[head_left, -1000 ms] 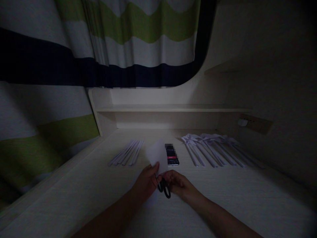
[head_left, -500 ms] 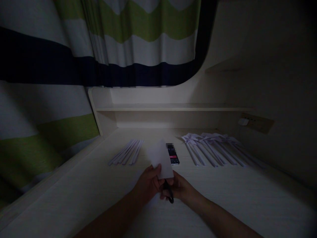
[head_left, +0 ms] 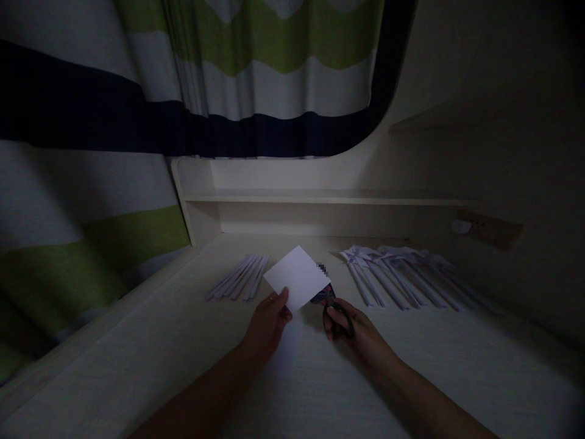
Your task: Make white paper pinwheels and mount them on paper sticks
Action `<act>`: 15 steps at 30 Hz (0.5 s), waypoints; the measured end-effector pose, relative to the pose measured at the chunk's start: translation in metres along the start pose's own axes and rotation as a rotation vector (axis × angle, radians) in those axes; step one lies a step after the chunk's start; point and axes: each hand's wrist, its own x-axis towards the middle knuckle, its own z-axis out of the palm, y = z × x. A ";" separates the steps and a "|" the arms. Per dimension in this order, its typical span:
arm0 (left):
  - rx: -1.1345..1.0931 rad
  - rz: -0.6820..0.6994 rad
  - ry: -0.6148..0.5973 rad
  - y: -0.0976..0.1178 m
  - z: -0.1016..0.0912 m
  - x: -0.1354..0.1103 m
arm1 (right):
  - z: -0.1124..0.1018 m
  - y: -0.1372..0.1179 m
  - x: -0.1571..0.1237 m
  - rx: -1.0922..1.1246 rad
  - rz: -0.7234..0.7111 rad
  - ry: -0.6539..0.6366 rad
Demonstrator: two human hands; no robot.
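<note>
Desk, centre: sheet of paper in the left hand, held above the surface, one corner pointing to the back. Scissors in the right hand, just right of the sheet. Phone on the desk, beyond the right hand; sheet and scissors partly cover it in this view. Left of the sheet: bundle of paper sticks, side by side. Right of the phone: row of topped sticks, folded ends toward the back. Behind all: shelf across, above the desk's rear. Curtain above the shelf and along the left. Right wall: socket panel, plug at its left end.
</note>
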 end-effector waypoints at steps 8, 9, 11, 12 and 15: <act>0.150 0.120 0.083 0.011 0.000 -0.004 | 0.009 0.006 -0.005 -0.233 -0.095 -0.188; 0.192 0.138 0.091 0.012 0.000 -0.005 | 0.010 0.007 -0.006 -0.263 -0.088 -0.207; 0.264 0.165 0.118 0.012 0.001 -0.007 | 0.011 0.010 -0.006 -0.302 -0.083 -0.230; 0.295 0.172 0.130 0.011 0.002 -0.008 | 0.011 0.012 -0.006 -0.314 -0.082 -0.236; 0.368 0.180 0.145 0.007 0.003 -0.010 | 0.011 0.017 -0.005 -0.344 -0.069 -0.277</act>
